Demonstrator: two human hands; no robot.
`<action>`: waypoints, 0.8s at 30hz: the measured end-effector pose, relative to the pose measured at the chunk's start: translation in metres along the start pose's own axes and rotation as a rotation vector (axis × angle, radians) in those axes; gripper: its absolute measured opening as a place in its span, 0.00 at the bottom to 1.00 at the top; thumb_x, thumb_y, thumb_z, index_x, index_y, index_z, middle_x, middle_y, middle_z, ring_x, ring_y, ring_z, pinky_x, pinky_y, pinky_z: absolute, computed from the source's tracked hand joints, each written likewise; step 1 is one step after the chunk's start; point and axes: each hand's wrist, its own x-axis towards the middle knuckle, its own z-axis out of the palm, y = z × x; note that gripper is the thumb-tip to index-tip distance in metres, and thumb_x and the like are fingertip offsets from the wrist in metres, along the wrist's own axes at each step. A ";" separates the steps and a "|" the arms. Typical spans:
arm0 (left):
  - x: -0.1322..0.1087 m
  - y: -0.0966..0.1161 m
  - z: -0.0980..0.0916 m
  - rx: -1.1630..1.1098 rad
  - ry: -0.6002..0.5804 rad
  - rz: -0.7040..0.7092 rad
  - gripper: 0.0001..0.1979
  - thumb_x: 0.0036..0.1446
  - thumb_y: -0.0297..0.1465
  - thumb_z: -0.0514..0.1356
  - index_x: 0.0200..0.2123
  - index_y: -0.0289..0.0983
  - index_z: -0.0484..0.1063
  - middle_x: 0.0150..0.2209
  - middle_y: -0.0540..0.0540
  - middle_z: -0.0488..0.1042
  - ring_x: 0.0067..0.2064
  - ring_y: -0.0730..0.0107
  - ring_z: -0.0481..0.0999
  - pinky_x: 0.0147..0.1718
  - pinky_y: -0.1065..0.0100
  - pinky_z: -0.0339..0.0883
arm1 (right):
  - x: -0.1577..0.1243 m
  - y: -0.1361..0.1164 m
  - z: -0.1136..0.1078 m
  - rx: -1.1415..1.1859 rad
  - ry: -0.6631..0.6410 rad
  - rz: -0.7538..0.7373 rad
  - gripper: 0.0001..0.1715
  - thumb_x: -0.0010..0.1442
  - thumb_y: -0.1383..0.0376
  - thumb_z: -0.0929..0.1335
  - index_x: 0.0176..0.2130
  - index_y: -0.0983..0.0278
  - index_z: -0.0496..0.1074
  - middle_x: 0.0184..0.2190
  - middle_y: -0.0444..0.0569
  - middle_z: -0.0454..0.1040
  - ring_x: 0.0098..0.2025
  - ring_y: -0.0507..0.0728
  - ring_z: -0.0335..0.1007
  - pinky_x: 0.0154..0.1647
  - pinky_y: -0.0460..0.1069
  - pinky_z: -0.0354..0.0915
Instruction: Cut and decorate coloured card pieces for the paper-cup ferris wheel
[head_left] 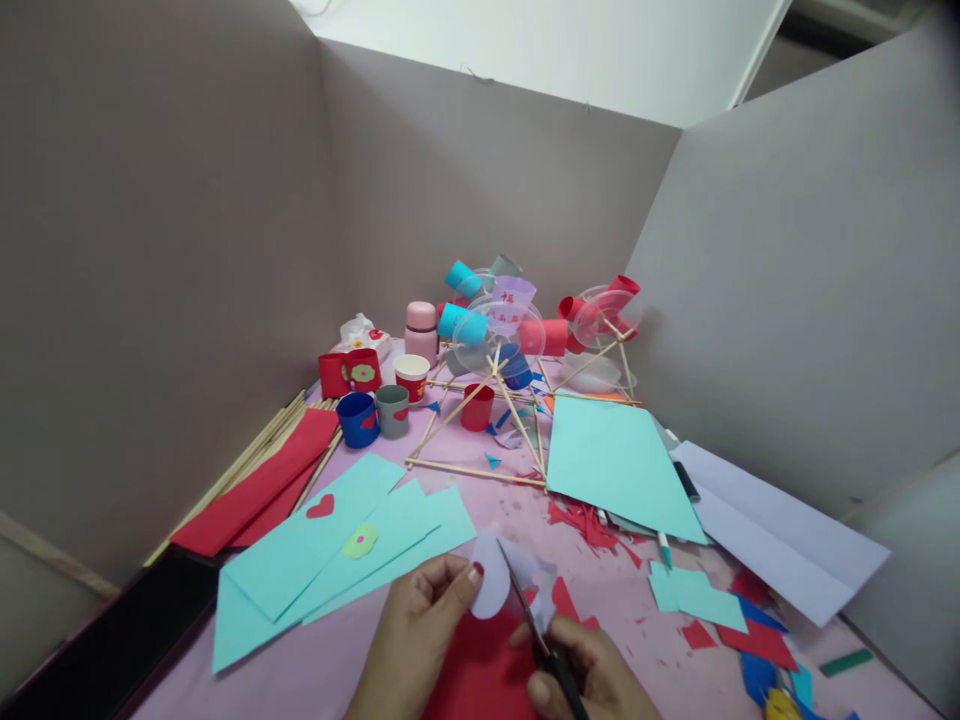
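My left hand [424, 610] pinches a small lavender paper cutout [492, 585] with a rounded lower edge between thumb and finger. In my right hand [596, 660] is a pair of black-handled scissors [559, 668], its blades pointing up and away along the right side of the cutout. Whether the blades are touching the paper I cannot tell. Lavender scraps [544, 590] lie just behind the scissors. Beneath both hands is a red sheet of paper [480, 675], partly hidden by them.
Light blue strips [352, 550] bearing a red heart and a green flower lie left. Behind stand stick frames with clear discs and coloured paper cups [495, 335], plus a pink flask [421, 330]. Light blue sheets [622, 465], folded lavender paper [780, 530] and red scraps [585, 525] lie right.
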 end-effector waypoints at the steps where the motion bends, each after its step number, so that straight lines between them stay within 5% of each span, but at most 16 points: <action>1: 0.000 0.000 0.000 0.018 -0.008 0.003 0.13 0.50 0.38 0.60 0.21 0.35 0.71 0.22 0.49 0.71 0.27 0.69 0.66 0.29 0.71 0.60 | 0.000 0.000 -0.001 0.000 -0.004 -0.008 0.36 0.42 0.38 0.66 0.35 0.66 0.69 0.18 0.38 0.52 0.21 0.49 0.43 0.21 0.45 0.42; 24: 0.004 -0.003 -0.001 0.126 -0.072 -0.002 0.13 0.50 0.38 0.59 0.20 0.35 0.70 0.21 0.50 0.69 0.26 0.70 0.65 0.28 0.71 0.58 | 0.002 -0.006 -0.015 -0.140 -0.051 -0.055 0.31 0.46 0.42 0.67 0.33 0.67 0.71 0.18 0.39 0.51 0.22 0.50 0.45 0.22 0.46 0.44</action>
